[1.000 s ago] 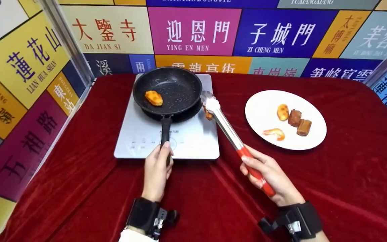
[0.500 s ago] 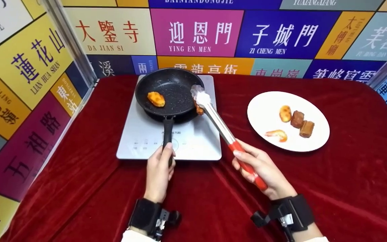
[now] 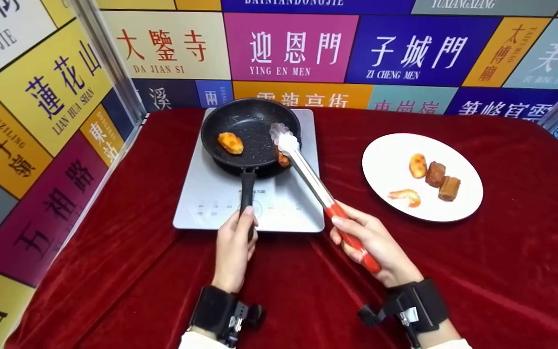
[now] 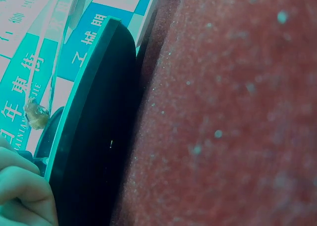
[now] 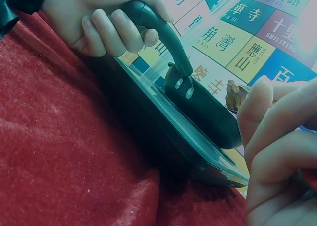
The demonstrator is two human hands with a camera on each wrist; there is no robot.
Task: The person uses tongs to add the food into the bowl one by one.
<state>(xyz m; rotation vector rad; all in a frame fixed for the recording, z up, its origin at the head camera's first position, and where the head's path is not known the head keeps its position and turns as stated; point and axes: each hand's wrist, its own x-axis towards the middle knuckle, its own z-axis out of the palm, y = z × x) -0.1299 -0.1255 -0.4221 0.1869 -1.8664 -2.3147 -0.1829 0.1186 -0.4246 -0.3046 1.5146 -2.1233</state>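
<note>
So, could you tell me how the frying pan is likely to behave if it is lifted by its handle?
The frying pan looks stiff and probably front-heavy, since the left hand grips only the far end of its long handle. It sits flat on the cooktop, so tipping seems unlikely. Tilted, the fried piece inside may slide.

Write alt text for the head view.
A right hand holds red-handled tongs gripping a brown food piece over a black frying pan, whose handle the left hand holds. The pan, holding one orange piece, sits on a silver cooktop.
</note>
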